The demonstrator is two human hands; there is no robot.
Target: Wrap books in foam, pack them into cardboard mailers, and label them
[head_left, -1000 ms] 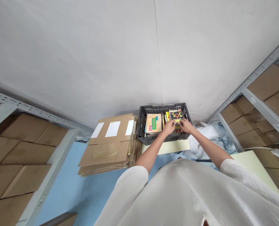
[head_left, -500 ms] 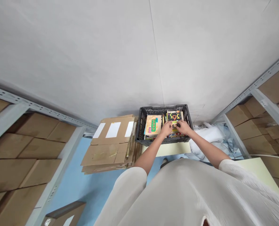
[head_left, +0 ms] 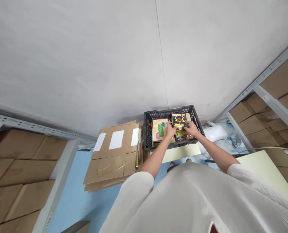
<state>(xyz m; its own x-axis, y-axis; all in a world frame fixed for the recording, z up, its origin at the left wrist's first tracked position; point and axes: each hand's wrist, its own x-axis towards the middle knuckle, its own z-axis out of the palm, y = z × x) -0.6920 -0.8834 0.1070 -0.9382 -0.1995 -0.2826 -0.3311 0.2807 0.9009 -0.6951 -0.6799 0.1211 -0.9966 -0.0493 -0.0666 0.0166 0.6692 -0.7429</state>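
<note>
A black plastic crate (head_left: 148,137) holds several books in two stacks. On the right stack, a black book (head_left: 178,119) with large coloured "365" digits lies across the top. My left hand (head_left: 170,130) grips the near left side of this book, its fingers closed at the edge. On the opposite side my right hand (head_left: 191,128) pinches the right edge. Under the near end of the book, more colourful covers (head_left: 182,136) show. The left stack has a tan book (head_left: 159,129) with a green and purple panel on top, close to my left hand.
Flattened cardboard boxes (head_left: 112,161) are piled left of the crate, against the white wall (head_left: 109,64). Shelves with brown cartons (head_left: 19,173) stand at both sides. White plastic wrapping (head_left: 216,134) lies right of the crate, and a pale yellow board (head_left: 267,171) is at the lower right.
My hands have spread to the two sides of the "365" book, which has shifted slightly towards the wall. More of the covers beneath it shows. The camera view has turned slightly.
</note>
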